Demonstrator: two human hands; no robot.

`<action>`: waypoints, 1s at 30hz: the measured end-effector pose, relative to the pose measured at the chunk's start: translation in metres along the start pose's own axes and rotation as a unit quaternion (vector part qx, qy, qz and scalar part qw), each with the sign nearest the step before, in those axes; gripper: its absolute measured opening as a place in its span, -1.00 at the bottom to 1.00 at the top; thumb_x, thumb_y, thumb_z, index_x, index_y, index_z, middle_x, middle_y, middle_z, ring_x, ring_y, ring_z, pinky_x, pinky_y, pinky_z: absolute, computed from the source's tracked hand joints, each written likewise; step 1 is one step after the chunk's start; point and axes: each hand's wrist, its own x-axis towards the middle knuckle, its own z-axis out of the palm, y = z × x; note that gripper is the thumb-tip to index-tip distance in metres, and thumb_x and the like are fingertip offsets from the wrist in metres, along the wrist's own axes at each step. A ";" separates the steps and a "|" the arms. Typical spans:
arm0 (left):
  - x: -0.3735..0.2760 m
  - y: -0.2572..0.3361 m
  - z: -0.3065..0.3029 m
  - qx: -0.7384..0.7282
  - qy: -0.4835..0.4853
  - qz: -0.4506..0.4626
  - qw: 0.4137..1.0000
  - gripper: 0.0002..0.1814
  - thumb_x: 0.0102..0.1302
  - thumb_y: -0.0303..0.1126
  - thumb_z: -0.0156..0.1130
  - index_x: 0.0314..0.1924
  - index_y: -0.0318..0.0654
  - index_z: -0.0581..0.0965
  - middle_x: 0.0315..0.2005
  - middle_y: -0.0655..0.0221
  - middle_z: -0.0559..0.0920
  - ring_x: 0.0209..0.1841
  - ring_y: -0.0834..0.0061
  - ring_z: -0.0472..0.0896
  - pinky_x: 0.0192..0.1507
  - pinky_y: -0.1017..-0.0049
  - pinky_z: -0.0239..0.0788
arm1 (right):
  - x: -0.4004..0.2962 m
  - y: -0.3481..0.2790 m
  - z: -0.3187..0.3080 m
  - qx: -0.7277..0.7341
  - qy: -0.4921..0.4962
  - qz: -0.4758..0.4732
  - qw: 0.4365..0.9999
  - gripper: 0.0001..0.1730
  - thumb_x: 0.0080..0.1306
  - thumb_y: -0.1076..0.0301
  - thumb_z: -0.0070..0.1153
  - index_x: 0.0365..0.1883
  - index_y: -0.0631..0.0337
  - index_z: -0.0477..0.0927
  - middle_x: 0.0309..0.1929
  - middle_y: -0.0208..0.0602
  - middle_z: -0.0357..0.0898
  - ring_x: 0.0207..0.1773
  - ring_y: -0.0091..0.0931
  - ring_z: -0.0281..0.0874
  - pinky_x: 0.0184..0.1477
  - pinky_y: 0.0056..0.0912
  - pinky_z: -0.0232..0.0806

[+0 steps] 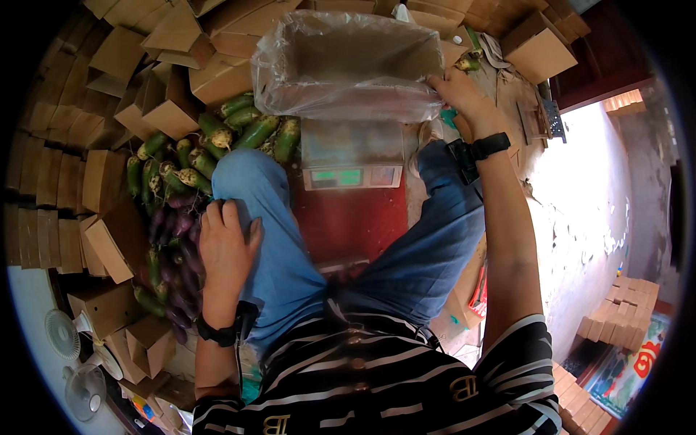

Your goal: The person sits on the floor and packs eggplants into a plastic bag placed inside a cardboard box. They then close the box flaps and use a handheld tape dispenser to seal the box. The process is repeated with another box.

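Observation:
A cardboard box lined with a clear plastic bag [348,100] rests on a digital weighing scale [353,149] whose display is lit green. My right hand [462,95] is at the box's near right corner, fingers on the plastic liner and rim. On my bent left knee rests my left hand [225,234], fingers slightly curled, holding nothing. Beside that knee lies a heap of green radishes [204,160], some with soil on them, and below these a pile of purple radishes [182,266], partly hidden by my left hand and leg.
Open cardboard boxes [168,103] surround the heap, with stacked folded cartons [49,174] at far left. Electric fans [86,391] stand at lower left. A few green radishes [468,61] lie behind the lined box on the right. A red surface [353,223] lies between my legs.

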 end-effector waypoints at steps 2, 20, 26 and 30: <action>0.000 0.000 0.001 -0.001 0.004 0.002 1.000 -0.55 0.03 -0.29 0.31 -0.14 -0.35 0.36 -0.18 0.03 0.41 -0.17 0.04 0.43 -0.17 0.26 0.34 | 0.006 0.015 0.006 -0.012 -0.005 0.005 1.000 -0.60 0.19 0.16 0.02 -0.47 0.44 0.56 -0.64 -0.08 0.53 -0.65 -0.32 0.54 -0.49 -0.31 0.40; 0.003 -0.001 -0.006 -0.019 -0.038 -0.018 0.999 -0.53 0.03 -0.31 0.30 -0.12 -0.36 0.35 -0.15 0.02 0.39 -0.16 0.02 0.41 -0.15 0.24 0.33 | -0.007 0.096 0.125 -0.175 -0.074 -0.012 0.982 -0.51 0.23 0.05 -0.07 -0.40 0.41 0.57 -0.31 0.20 0.53 -0.18 0.01 0.49 -0.09 -0.02 0.31; 0.008 0.003 -0.003 -0.024 -0.044 -0.013 0.999 -0.52 0.03 -0.30 0.30 -0.11 -0.35 0.34 -0.13 0.03 0.38 -0.13 0.02 0.40 -0.14 0.24 0.33 | -0.007 0.111 0.126 -0.176 -0.059 0.022 0.982 -0.48 0.23 -0.01 -0.07 -0.40 0.38 0.57 -0.35 0.15 0.54 -0.19 -0.02 0.50 -0.12 -0.03 0.32; 0.005 0.001 -0.004 -0.022 -0.044 -0.015 0.999 -0.52 0.03 -0.29 0.30 -0.11 -0.35 0.34 -0.12 0.02 0.38 -0.12 0.01 0.40 -0.12 0.23 0.33 | -0.041 0.067 0.081 -0.156 0.001 -0.047 0.987 -0.59 0.24 0.08 0.01 -0.38 0.35 0.55 -0.45 0.08 0.53 -0.30 -0.05 0.49 -0.25 -0.10 0.32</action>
